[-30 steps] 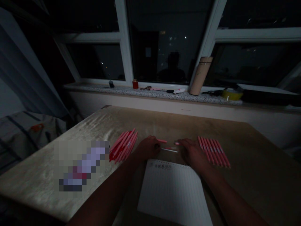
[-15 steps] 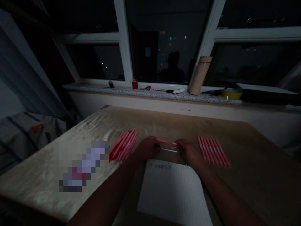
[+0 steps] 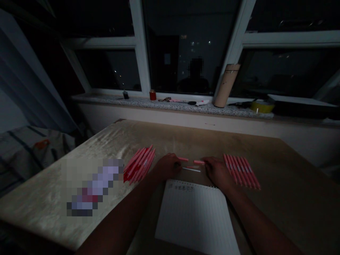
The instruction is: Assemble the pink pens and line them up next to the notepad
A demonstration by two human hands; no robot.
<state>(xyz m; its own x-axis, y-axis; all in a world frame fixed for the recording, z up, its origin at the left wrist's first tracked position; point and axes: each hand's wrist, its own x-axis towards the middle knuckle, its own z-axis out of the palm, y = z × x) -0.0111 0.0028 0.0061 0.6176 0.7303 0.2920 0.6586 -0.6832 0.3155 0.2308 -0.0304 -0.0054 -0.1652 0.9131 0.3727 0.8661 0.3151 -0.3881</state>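
Observation:
My left hand (image 3: pixel 170 165) is closed, its fingertips at a pink pen piece (image 3: pixel 183 159) that points right. Across a small gap, my right hand (image 3: pixel 216 171) has its fingers together at the right end of a second pink pen piece (image 3: pixel 198 162). Between the hands, a slim white stick like a refill (image 3: pixel 192 169) and a thin reddish piece (image 3: pixel 192 166) lie just below the pink pieces. The left fingertips are close to the white stick; whether they touch it cannot be made out. Below the hands lies a lined spiral notebook (image 3: pixel 195 216) with writing along its top.
Several pink pens (image 3: pixel 142 164) lie piled over red material on the left. Another row of pink pens (image 3: pixel 241 170) is set side by side on the right. A blurred-out purple item (image 3: pixel 102 184) rests farther left. Beyond the table (image 3: pixel 186 132), the windowsill (image 3: pixel 138 101) holds small items.
My right hand has shifted slightly right, and more of the pink piece at its fingers shows. My left hand stays in place.

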